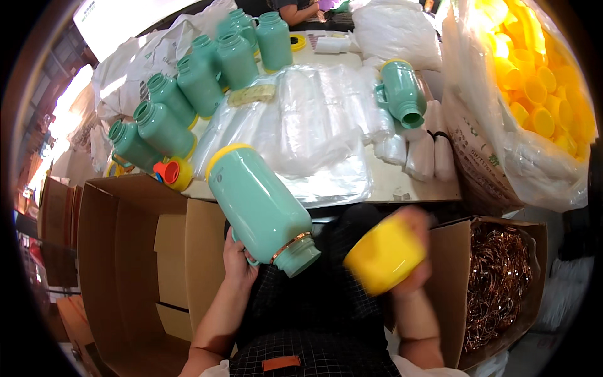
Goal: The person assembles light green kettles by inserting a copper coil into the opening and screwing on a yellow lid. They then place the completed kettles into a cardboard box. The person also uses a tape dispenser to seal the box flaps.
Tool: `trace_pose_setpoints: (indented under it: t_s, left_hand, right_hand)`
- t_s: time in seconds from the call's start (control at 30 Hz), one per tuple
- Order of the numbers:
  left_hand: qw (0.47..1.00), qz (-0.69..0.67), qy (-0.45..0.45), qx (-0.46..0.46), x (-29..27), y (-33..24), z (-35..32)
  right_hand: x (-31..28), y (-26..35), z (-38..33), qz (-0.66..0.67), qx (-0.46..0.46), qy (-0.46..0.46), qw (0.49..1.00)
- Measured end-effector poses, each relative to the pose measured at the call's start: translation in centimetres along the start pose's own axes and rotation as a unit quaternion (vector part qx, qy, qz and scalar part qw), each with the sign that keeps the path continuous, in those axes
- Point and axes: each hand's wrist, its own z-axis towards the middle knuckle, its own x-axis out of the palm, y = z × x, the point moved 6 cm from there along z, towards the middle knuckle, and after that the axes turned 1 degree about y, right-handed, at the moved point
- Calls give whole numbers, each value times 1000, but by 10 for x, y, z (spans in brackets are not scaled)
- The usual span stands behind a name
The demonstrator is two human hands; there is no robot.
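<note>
A mint-green flask point(259, 204) with a yellow base lies tilted over my lap, its open neck pointing down to the right. My left hand point(239, 259) is closed round the flask's handle, mostly hidden behind the body. A copper-coloured ring point(291, 247) circles the flask's neck. To the right of it and apart from it, my right hand point(414, 254) grips a yellow cup point(385, 254), blurred by motion.
Several green flasks point(200, 88) stand at the table's left; another flask point(402, 94) lies at the right. Plastic bags point(308, 119) cover the middle. An open carton point(135, 264), a box of copper rings point(499, 283) and a sack of yellow cups point(534, 81) surround me. Another person's arm point(300, 11) shows beyond.
</note>
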Motion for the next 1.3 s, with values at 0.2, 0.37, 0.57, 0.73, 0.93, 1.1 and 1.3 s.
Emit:
trace_pose_setpoints:
  t_s: [0.2, 0.37, 0.57, 0.73, 0.93, 1.1, 1.3]
  left_hand:
    - [938, 306, 128, 105, -24, -23, -11]
    - [746, 569, 293, 185, 14, 22, -73]
    - [739, 524, 341, 249, 90, -14, -2]
    - [588, 566, 224, 532, 205, -20, 88]
    - [494, 656, 394, 413, 114, 88, 59]
    - [590, 550, 217, 551, 177, -2, 99]
    - [589, 682, 153, 407, 182, -12, 178]
  right_hand:
    - [110, -33, -134, -72, 145, 134, 978]
    - [37, -70, -95, 32, 236, -10, 971]
    - [61, -74, -28, 75, 227, 290, 927]
    - [95, -100, 4, 65, 242, 290, 924]
    - [88, -93, 43, -107, 26, 159, 981]
    - [118, -144, 20, -81, 221, 307, 922]
    - [120, -143, 26, -102, 233, 324, 911]
